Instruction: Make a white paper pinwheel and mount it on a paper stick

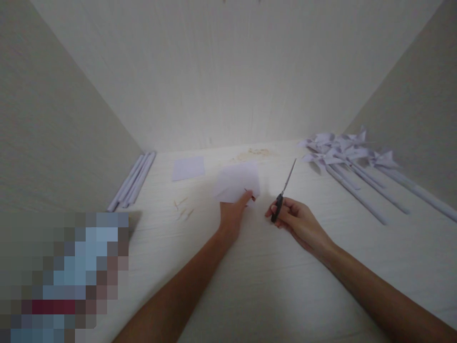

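Left hand [233,212] pinches near edge of paper sheet [238,183], lifting it off table [250,267] so blades can reach; right hand [298,221] closed round scissors [284,190] handles, blades shut, pointing away, just right of sheet; finished pinwheels [342,150] farther right

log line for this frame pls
left hand: holds paper sheet | right hand: holds scissors, blades closed | pinwheels: far right | rolled sticks: far left
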Motion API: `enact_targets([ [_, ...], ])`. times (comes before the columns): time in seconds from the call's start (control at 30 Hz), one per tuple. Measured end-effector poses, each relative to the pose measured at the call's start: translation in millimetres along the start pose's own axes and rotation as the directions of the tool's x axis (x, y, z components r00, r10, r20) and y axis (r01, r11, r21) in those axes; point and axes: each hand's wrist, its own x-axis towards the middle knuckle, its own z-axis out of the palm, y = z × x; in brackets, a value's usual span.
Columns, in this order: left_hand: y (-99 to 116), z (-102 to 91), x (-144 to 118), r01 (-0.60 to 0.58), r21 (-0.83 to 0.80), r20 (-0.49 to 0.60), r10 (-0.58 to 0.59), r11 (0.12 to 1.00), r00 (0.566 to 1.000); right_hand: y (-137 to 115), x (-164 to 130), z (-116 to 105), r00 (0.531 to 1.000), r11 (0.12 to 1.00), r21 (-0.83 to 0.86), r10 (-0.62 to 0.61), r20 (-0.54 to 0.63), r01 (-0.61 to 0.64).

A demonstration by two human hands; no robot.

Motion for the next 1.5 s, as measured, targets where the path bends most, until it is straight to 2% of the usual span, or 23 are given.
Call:
enact_targets([
  [0.13,4.3,-7.1,17.1,-0.052,-0.299,-0.077,0.030,0.953,0.997,-2.6,-2.0,-2.5,0.973,0.993,-0.033,0.121,0.195,-0.117],
  [0.2,7.6,-9.1,21.5,-0.064,-0.384,-0.076,0.038,0.921,0.996,-4.2,-3.8,-3.4,0.950,0.986,-0.101,0.159,0.268,-0.136],
  [0.37,8.7,-9.7,21.1,-0.048,-0.378,-0.040,0.036,0.925,0.999,-10.7,-8.8,-4.6,0.906,0.950,-0.302,0.200,0.374,-0.085],
  [0.53,9.7,-8.4,17.0,-0.022,-0.327,-0.002,0.023,0.945,1.000,-13.4,-11.1,-3.5,0.895,0.920,-0.386,0.233,0.380,-0.076],
  [1.5,10.7,-6.4,13.1,0.013,-0.326,0.038,-0.001,0.945,0.999,-12.4,-12.4,1.5,0.925,0.899,-0.430,0.229,0.304,-0.081],
])
